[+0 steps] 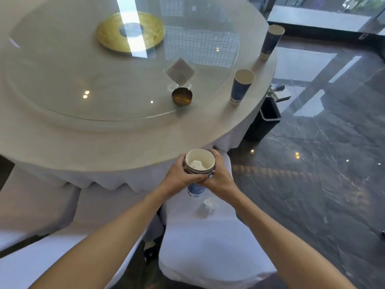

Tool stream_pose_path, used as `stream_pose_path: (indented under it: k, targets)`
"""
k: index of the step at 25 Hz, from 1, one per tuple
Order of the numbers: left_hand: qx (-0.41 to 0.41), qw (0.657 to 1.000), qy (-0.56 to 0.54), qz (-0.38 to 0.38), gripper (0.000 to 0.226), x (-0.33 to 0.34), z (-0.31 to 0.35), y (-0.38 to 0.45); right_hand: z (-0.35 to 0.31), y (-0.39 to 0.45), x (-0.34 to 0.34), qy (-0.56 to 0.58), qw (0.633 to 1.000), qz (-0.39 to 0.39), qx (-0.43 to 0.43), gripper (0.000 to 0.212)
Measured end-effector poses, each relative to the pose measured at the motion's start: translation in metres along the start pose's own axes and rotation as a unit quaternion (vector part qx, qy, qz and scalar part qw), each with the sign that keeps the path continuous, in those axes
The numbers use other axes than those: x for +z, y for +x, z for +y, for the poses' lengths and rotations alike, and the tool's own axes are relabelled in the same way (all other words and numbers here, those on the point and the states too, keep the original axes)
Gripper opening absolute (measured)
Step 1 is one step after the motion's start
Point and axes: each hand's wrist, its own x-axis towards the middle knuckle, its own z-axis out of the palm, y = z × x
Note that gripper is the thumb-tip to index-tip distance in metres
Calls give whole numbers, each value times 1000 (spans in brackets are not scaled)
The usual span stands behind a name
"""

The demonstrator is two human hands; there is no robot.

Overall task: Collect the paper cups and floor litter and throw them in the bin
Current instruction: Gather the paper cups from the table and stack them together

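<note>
The big round table fills the upper left. A black bin stands at its right edge. Two paper cups wait on the table. At middle bottom, my left hand and right hand wrap curled fingers tight around stacked cups holding crumpled paper.

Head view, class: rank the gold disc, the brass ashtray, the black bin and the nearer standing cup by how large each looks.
1. gold disc, clearly largest
2. black bin, though the table hides part of it
3. nearer standing cup and brass ashtray: too alike to rank.
</note>
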Motion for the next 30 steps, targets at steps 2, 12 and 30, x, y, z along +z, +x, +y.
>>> stream_pose_path:
  k: [2, 12, 30]
  targets:
    - [-6, 1000, -2, 21, 79, 20, -9, -5, 18, -4, -14, -11, 998, -64, 28, 98]
    - [-65, 986, 74, 135, 83, 47, -120, 17, 202, 25, -21, -371, 893, -194, 164, 91]
    - [-112, 990, 75, 45, 85, 65, -206, 18, 330, 9, 54, -385, 868, -233, 210, 18]
